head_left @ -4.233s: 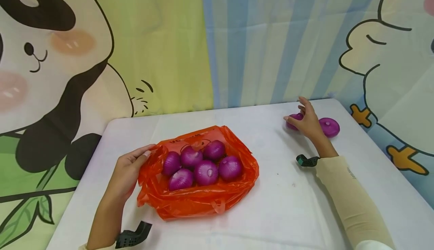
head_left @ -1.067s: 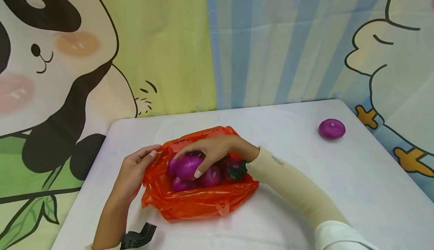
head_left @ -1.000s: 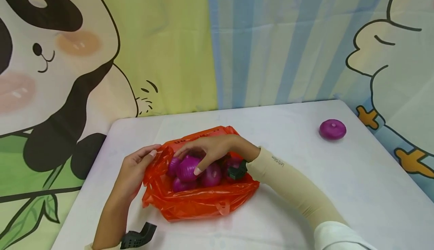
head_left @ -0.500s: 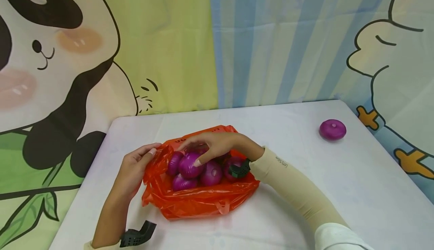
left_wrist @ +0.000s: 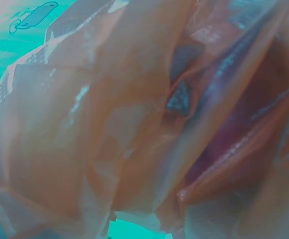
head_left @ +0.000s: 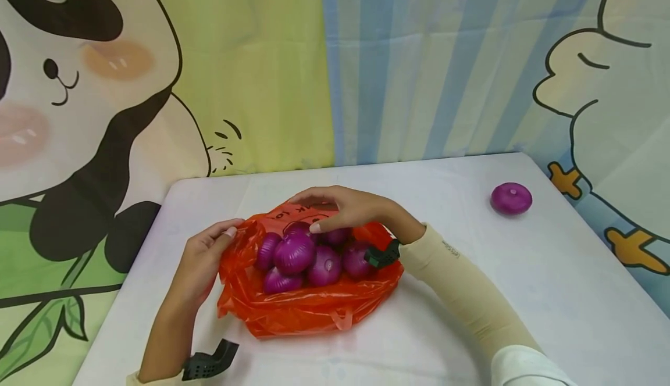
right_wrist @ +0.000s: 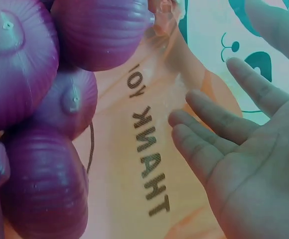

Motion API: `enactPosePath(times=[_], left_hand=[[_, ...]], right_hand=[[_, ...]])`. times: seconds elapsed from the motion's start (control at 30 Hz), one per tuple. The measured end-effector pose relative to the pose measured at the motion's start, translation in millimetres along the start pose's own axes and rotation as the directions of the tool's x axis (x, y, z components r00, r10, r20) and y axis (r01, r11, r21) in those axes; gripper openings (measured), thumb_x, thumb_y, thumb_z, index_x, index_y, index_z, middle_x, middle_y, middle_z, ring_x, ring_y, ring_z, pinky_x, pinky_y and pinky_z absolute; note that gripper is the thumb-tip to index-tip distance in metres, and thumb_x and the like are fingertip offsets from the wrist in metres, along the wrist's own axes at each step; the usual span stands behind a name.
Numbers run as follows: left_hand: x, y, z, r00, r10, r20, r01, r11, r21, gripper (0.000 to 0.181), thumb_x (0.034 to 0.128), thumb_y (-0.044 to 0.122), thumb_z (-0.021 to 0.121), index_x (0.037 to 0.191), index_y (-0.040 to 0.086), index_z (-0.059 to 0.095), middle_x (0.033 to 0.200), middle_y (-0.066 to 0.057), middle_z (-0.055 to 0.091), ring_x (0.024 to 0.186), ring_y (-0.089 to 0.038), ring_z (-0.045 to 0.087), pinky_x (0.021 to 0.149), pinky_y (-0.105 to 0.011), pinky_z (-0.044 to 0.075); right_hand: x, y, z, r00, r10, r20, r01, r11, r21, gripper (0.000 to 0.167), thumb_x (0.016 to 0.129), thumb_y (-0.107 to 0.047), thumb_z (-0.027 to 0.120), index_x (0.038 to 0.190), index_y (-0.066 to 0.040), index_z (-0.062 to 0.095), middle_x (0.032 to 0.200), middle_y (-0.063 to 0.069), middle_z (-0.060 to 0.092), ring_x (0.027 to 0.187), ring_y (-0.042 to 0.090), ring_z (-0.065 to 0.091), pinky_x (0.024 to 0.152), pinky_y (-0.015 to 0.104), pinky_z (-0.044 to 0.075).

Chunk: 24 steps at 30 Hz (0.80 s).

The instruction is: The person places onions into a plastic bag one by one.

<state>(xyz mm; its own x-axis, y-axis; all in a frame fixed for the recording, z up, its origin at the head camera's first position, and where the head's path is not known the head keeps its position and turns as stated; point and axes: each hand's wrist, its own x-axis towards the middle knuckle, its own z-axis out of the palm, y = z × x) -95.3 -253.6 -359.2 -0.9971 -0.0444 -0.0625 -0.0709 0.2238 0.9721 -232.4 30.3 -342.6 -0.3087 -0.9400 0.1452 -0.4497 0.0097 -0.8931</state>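
An orange-red plastic bag (head_left: 309, 319) lies wide open on the table, holding several purple onions (head_left: 295, 253). At its left rim my left hand (head_left: 198, 264) pinches the plastic between thumb and fingers. Over the bag's back edge hovers my right hand (head_left: 358, 207), its fingers extended and nothing in its grasp. The right wrist view has that palm (right_wrist: 254, 169) spread beside the printed bag wall (right_wrist: 129, 164), apart from the onions (right_wrist: 17, 69). Creased plastic (left_wrist: 50, 134) fills the left wrist view and hides the left fingers.
One more purple onion (head_left: 511, 199) sits alone near the right back corner of the white-covered table (head_left: 434, 328). Behind the table hangs a printed cloth (head_left: 262, 72) with cartoon animals. Each wrist wears a black device (head_left: 211, 361).
My right hand brought an onion from the table's right side into the bag, let it go, then rose and drew back. The left hand kept hold of the rim.
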Motion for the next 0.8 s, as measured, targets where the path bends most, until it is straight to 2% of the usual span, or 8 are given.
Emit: enactPosePath(times=[0.2,0.47,0.57,0.67,0.8], left_hand=[[-0.9,0.7,-1.4,1.0,0.018,-0.014,-0.018,1.0,0.001,0.045,0.1046,0.031,0.045,0.138,0.001,0.05,0.131,-0.013,0.055,0.109,-0.011,0.059,0.087,-0.022,0.051],[0.0,0.5,-0.7,0.999,0.036,-0.005,-0.036,0.999,0.001,0.045,0.1045,0.031,0.045,0.137,0.0,0.05,0.13,-0.013,0.056,0.11,-0.011,0.059,0.088,-0.021,0.05],[-0.2,0.4,-0.7,1.0,0.024,-0.006,-0.024,1.0,-0.002,0.045,0.1045,0.031,0.045,0.138,0.001,0.05,0.131,-0.013,0.055,0.111,-0.011,0.059,0.088,-0.021,0.05],[-0.5,0.1,-0.7,1.0,0.009,-0.007,-0.009,1.0,0.0,0.045,0.1044,0.032,0.045,0.138,0.002,0.05,0.133,-0.013,0.054,0.112,-0.012,0.058,0.088,-0.021,0.05],[-0.6,-0.1,-1.4,1.0,0.001,-0.009,-0.001,1.0,0.001,0.046,0.1043,0.033,0.045,0.138,0.003,0.05,0.133,-0.014,0.054,0.111,-0.012,0.058,0.088,-0.022,0.05]], right_hand=[[-12.1,0,-5,0.998,-0.032,-0.06,0.03,0.999,-0.031,0.056,0.094,-0.016,0.065,0.144,-0.005,0.043,0.145,0.011,0.044,0.137,0.029,0.036,0.113,0.048,0.027],[-48.8,2,-16,0.987,-0.051,-0.155,0.054,0.998,0.018,0.052,0.092,-0.008,0.065,0.139,0.005,0.046,0.141,0.022,0.046,0.133,0.04,0.039,0.111,0.041,0.031],[-66.5,-1,-22,0.974,-0.059,-0.219,0.065,0.998,0.021,0.048,0.093,-0.008,0.064,0.136,0.007,0.048,0.138,0.023,0.049,0.13,0.042,0.042,0.109,0.045,0.034],[-86.9,-3,-29,0.953,-0.047,-0.299,0.047,0.999,-0.008,0.044,0.093,-0.008,0.064,0.134,0.004,0.051,0.135,0.017,0.053,0.127,0.037,0.047,0.105,0.047,0.039],[-112.8,-3,-37,0.927,-0.021,-0.374,0.019,1.0,-0.01,0.043,0.092,-0.003,0.063,0.134,0.001,0.052,0.134,0.012,0.055,0.127,0.028,0.049,0.103,0.042,0.042]])
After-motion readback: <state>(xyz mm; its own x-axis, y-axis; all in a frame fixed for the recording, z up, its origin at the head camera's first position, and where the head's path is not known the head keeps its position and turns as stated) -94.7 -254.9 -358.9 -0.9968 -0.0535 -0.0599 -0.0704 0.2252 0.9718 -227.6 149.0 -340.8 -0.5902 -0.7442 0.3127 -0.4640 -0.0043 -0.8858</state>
